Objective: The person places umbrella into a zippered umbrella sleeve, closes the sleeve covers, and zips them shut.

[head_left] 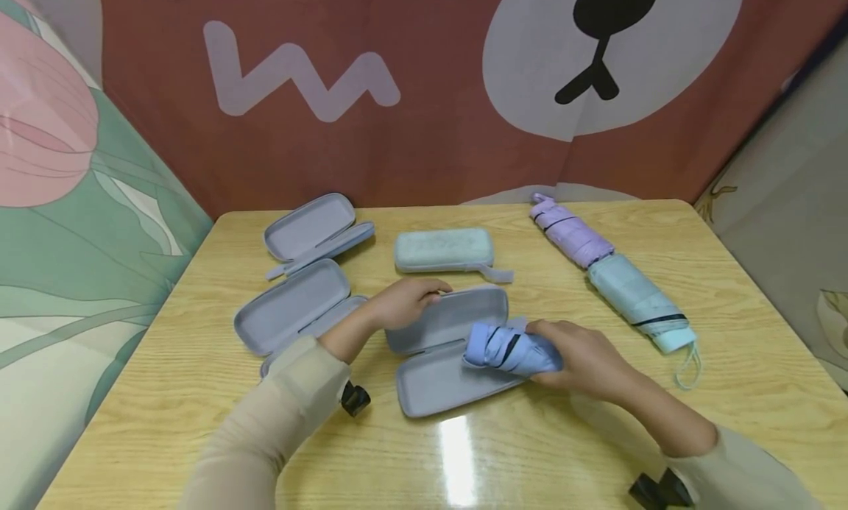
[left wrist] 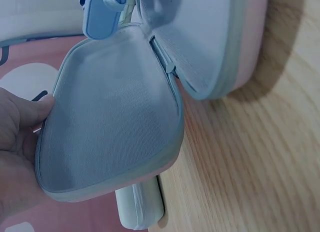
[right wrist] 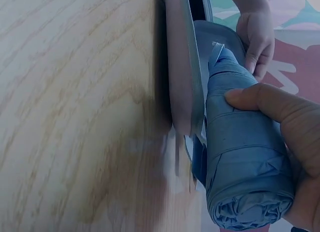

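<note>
An open grey zip case (head_left: 433, 381) lies at the table's middle. My left hand (head_left: 411, 300) grips the far edge of its raised lid (left wrist: 110, 122); the same hand (right wrist: 256, 34) shows in the right wrist view. My right hand (head_left: 563, 355) holds a folded blue umbrella (head_left: 506, 348) by its right end, the umbrella lying across the case's right part. In the right wrist view my thumb (right wrist: 265, 99) presses on the umbrella (right wrist: 245, 167) beside the case's rim (right wrist: 182, 67). The umbrella's tip (left wrist: 102, 12) peeks over the lid in the left wrist view.
Two more open grey cases (head_left: 308, 230) (head_left: 291, 311) lie at the left. A closed mint case (head_left: 444, 249) sits behind the middle one. At the right lie a folded lilac umbrella (head_left: 570, 234) and a folded pale teal umbrella (head_left: 639, 300). Printed cloth walls surround the wooden table (head_left: 762, 363).
</note>
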Demonstrator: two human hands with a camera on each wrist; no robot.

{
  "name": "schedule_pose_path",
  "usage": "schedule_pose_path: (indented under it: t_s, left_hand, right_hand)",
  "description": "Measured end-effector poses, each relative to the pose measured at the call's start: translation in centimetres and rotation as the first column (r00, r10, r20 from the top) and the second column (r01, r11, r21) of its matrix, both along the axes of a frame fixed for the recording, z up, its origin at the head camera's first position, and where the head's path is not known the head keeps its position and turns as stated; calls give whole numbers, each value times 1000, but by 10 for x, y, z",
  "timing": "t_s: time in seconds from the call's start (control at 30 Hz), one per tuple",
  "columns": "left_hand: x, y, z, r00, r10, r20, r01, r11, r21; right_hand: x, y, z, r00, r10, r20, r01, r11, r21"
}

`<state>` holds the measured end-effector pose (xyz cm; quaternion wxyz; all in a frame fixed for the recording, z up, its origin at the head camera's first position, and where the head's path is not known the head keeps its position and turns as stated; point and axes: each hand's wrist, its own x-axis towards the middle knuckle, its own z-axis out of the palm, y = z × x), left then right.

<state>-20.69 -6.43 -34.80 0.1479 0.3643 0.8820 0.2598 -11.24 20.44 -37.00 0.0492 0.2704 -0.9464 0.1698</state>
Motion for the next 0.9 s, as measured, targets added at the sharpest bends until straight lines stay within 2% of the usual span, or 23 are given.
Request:
schedule_pose_path:
  t_s: [0.47, 0.67, 0.9]
  left_hand:
    - [-4, 8, 3, 1000, -1, 3, 1, 1000, 7]
    - [-4, 9, 4, 1000, -2, 23, 2, 1000, -8]
    - [-4, 11, 6, 999, -33, 4, 33, 999, -23]
  right_hand:
    - [-5, -18, 1, 998, 54, 33, -56, 997, 57]
    - [-7, -22, 8, 994, 102, 36, -105, 989, 103]
    - [-12, -26, 20, 989, 150, -10, -147, 976, 160]
